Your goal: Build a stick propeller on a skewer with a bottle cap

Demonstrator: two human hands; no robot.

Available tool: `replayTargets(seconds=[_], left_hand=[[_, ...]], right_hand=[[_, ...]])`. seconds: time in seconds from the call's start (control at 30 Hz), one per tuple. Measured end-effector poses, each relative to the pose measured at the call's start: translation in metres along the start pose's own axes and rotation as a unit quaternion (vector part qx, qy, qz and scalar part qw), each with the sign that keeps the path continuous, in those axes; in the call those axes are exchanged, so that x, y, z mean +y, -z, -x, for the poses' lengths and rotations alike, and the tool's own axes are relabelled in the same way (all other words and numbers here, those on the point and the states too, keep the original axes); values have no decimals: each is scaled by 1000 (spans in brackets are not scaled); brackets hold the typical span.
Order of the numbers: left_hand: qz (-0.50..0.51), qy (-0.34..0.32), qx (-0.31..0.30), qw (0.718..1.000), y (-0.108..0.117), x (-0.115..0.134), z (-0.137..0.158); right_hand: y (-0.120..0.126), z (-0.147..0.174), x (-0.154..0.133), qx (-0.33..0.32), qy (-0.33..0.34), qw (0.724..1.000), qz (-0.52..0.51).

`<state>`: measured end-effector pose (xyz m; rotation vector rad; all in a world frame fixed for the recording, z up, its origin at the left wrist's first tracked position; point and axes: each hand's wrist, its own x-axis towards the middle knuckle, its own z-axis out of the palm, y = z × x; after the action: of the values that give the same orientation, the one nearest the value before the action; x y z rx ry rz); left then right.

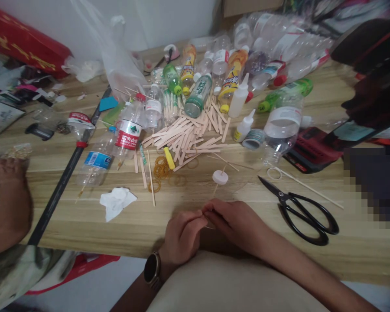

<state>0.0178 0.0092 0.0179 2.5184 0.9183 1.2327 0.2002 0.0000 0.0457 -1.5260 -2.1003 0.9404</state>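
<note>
My left hand (184, 234), with a watch on its wrist, and my right hand (234, 216) meet at the table's front edge. Their fingers are pinched together at the tips. A thin pale curved strip (210, 226) shows just under the fingertips; what it is I cannot make out. Just beyond my hands, a white disc (220, 177) has a thin wooden stick (216, 189) through it. Black-handled scissors (299, 208) lie partly open to the right, and near them is a pale ring (274, 173) beside a long stick (312, 188).
Wooden craft sticks (182, 134) lie heaped mid-table, with rubber bands (162, 168) in front. Several plastic bottles, glue bottles (238, 100) and a red tool battery (315, 149) stand behind. Left are a crumpled tissue (117, 202), a dark bar (61, 182) and another person's arm (8, 203).
</note>
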Motion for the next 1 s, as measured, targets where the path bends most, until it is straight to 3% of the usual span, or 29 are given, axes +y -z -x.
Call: replayTargets(seconds=[0.67,1.0], left_hand=[[7,-26,-7,1000,0,-4,-1],[-9,3,-38,999,2,-2,-2]], right_hand=[[1,10,-12,-9,6,988,154],[2,9,-16,-31,-17,992,123]])
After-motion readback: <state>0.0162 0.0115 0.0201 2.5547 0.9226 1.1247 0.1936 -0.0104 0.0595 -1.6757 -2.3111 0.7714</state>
